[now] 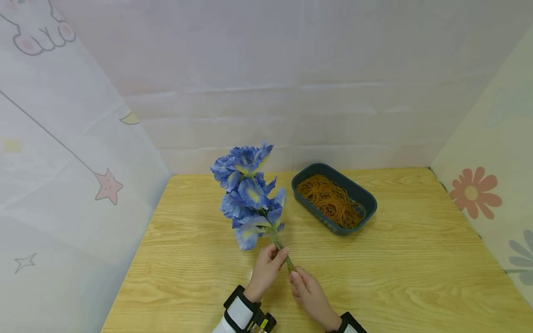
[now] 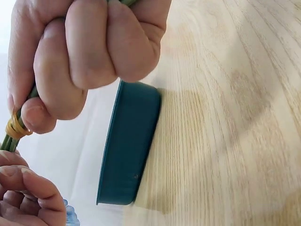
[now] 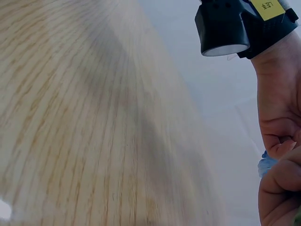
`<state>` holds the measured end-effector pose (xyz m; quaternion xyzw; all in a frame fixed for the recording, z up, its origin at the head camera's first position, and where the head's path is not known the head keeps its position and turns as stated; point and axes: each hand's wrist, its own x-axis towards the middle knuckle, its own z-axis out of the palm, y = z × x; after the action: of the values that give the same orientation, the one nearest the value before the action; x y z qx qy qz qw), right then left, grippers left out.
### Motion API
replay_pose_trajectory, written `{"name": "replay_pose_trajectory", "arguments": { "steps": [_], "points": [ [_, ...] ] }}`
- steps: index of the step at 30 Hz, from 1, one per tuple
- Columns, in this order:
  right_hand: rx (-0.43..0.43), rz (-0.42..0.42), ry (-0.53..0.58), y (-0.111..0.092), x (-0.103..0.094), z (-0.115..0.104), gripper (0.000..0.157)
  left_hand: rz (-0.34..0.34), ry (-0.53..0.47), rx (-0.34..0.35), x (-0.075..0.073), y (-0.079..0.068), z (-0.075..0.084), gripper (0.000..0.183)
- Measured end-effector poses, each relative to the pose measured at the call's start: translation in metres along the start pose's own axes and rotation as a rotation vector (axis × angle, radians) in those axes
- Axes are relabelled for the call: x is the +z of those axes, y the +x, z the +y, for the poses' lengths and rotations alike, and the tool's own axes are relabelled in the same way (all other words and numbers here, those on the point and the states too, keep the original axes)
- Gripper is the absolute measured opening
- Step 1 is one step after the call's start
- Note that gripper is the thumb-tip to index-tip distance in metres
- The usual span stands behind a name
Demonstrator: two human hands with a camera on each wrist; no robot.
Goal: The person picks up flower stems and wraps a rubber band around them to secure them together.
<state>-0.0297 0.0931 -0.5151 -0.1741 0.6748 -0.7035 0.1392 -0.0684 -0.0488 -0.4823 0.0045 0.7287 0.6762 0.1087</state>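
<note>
A bunch of blue artificial flowers (image 1: 251, 194) is held above the table, blooms toward the far left. My left hand (image 1: 266, 268) grips the green stems (image 1: 278, 240) below the blooms, its fingers curled round them in the left wrist view. A yellow rubber band (image 2: 18, 128) is wound in several turns round the stems, between the two hands. With thumb and fingers, my right hand (image 1: 311, 296) pinches the stem ends just below the band. Only part of the right hand (image 3: 282, 193) shows in the right wrist view, at the edge, with blue petals (image 3: 265, 165) behind.
A dark teal plastic tub (image 1: 306, 203) stands at the back of the wooden table (image 1: 416, 259), right of the flowers. Many loose rubber bands (image 1: 333, 203) lie inside it. Printed cloth walls (image 1: 266, 115) enclose the back and both sides.
</note>
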Motion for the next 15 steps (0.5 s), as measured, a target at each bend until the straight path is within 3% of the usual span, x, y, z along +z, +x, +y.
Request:
{"name": "replay_pose_trajectory", "arguments": {
  "steps": [7,15],
  "points": [
    [0.021,-0.016,-0.009,0.006,0.003,0.005,0.033,0.062,0.096,0.038,-0.002,-0.008,0.018,0.028],
    [0.217,-0.030,-0.088,0.017,0.002,0.001,0.041,0.134,0.149,0.014,-0.007,-0.001,0.016,0.028]
  ]
}}
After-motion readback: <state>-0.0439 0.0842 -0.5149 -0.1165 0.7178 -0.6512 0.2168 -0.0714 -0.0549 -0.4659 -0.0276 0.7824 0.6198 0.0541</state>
